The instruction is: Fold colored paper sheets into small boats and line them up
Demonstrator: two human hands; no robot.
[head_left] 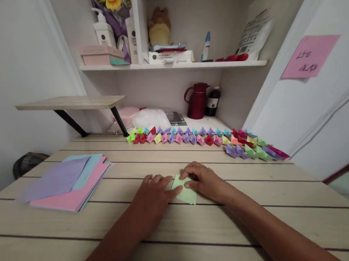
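Note:
A light green folded paper (185, 192) lies flat on the wooden table (247, 189) in front of me. My left hand (155, 193) rests on the table, fingers curled, its thumb pressing the paper's left edge. My right hand (204, 180) lies over the paper's upper right part, fingers bent and pinching a fold. A stack of coloured paper sheets (69, 179), purple on top with blue and pink below, sits to the left.
Two rows of small folded paper boats (197, 138) in many colours run across the far side of the table. Behind stand a red jug (197, 100), a dark bottle (212, 101) and a white bag (151, 118). A raised wooden shelf (73, 101) juts at left.

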